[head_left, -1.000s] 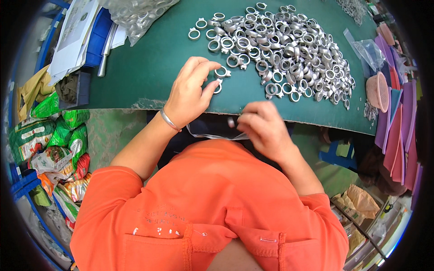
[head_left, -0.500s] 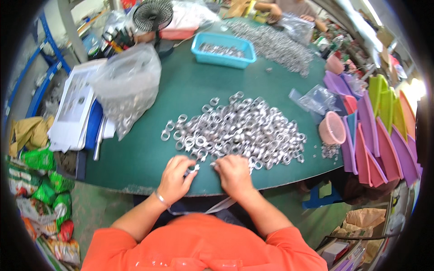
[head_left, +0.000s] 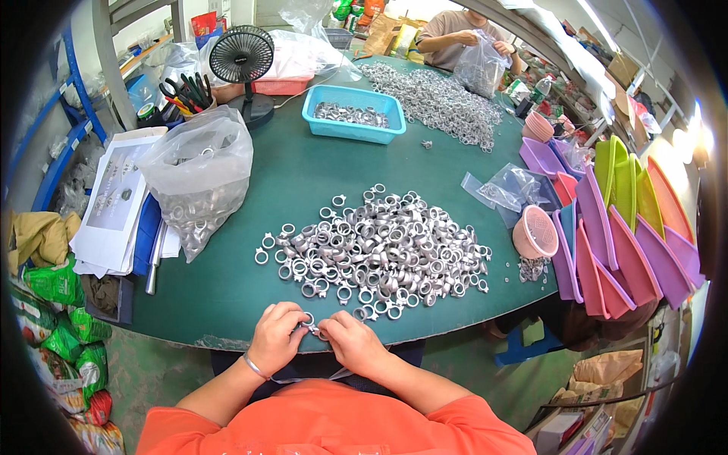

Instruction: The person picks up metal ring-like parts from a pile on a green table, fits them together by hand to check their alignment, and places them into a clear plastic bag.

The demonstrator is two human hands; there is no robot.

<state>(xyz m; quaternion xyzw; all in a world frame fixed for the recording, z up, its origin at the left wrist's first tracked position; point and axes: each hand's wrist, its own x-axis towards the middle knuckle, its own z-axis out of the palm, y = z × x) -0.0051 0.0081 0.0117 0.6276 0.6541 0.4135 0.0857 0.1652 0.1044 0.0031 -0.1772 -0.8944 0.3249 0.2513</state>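
Observation:
At the near edge of the green table, my left hand (head_left: 276,338) is closed, pinching a silver metal ring (head_left: 308,319) with a small tab between thumb and fingers. Close beside it, my right hand (head_left: 353,345) is closed too, its thumb and fingertips meeting at the ring's tabbed end. Whatever small piece those fingertips grip is too covered to name. A broad heap of similar rings (head_left: 394,246) lies just beyond both hands, a few stray ones along its left and near edges.
A blue tray (head_left: 315,129) holds more parts; behind it lies a second heap (head_left: 447,102). On the left are a plastic bag of rings (head_left: 201,178), papers (head_left: 114,201) and a fan (head_left: 241,57). At right stand a pink basket (head_left: 536,233) and colored bins (head_left: 607,235). A co-worker (head_left: 462,38) handles a bag.
My right hand has moved left and now meets my left hand at the ring. The view has shifted, so the heap and hands sit lower in it. The co-worker's bag is raised.

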